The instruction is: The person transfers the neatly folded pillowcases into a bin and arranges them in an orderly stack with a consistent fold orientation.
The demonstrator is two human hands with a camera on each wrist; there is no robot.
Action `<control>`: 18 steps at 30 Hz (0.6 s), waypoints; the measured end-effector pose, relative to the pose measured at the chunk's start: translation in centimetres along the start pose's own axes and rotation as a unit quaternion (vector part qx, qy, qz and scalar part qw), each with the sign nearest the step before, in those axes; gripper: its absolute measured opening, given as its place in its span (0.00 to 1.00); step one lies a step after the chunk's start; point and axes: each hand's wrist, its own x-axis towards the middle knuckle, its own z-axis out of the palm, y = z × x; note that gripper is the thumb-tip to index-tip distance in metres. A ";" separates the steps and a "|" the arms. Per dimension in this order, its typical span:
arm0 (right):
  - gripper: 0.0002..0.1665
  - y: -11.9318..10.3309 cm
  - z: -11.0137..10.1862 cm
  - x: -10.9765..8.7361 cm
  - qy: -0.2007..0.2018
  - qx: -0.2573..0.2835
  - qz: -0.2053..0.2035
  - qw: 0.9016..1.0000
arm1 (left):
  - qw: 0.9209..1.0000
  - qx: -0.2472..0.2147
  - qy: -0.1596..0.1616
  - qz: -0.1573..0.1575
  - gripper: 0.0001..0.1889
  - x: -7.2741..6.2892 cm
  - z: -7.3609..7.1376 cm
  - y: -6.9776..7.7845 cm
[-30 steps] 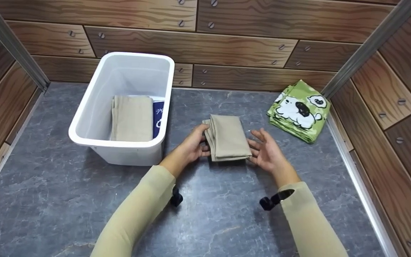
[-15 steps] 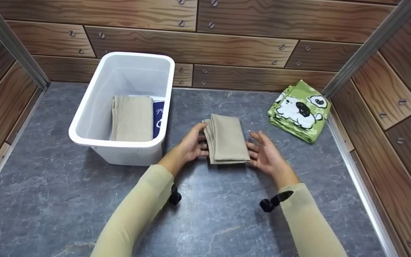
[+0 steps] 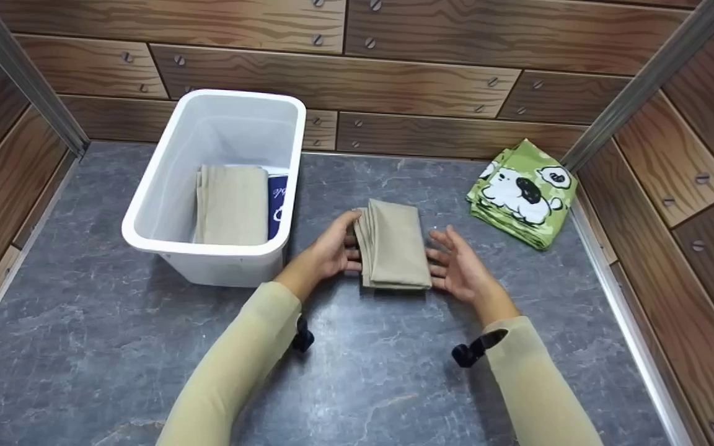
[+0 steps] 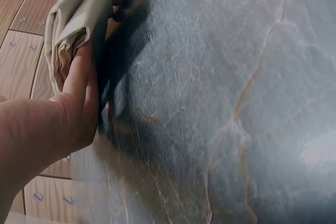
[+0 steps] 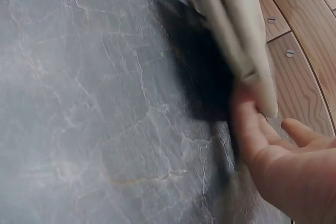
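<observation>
A folded beige cloth (image 3: 397, 248) is held up just above the grey marbled floor, its shadow showing beneath it in both wrist views. The fingers of my left hand (image 3: 331, 248) lie under its left edge, where several folded layers show; the left thumb is near the upper left corner. On the other side my right hand (image 3: 463, 267) supports the right edge on extended fingers, the thumb apart from the cloth. In the right wrist view those fingers (image 5: 247, 114) reach beneath the cloth (image 5: 236, 24). Parts of the fingers are hidden under it.
To the left stands a white plastic bin (image 3: 217, 249) containing another folded beige cloth (image 3: 233, 204) and a navy item (image 3: 277, 207) with white print. A folded green cloth (image 3: 521, 195) with a dog print lies by the right corner. Wood-patterned walls (image 3: 425, 87) enclose the floor.
The beige cloth has moved slightly towards me and turned a little straighter between the hands. Both hands have shifted slightly with it. The bin and green cloth have stayed in place.
</observation>
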 end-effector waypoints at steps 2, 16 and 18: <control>0.46 -0.1 -0.1 0.0 -0.007 0.001 -0.005 1.000 | 1.000 0.005 -0.003 -0.006 0.35 0.1 0.0 0.1; 0.48 -0.4 -0.3 0.7 -0.050 -0.025 -0.016 0.998 | 0.999 0.046 -0.015 -0.011 0.35 0.6 -0.1 0.2; 0.49 -0.2 -0.5 0.8 -0.053 -0.025 -0.017 0.998 | 0.998 0.061 -0.023 -0.008 0.34 0.6 -0.2 0.2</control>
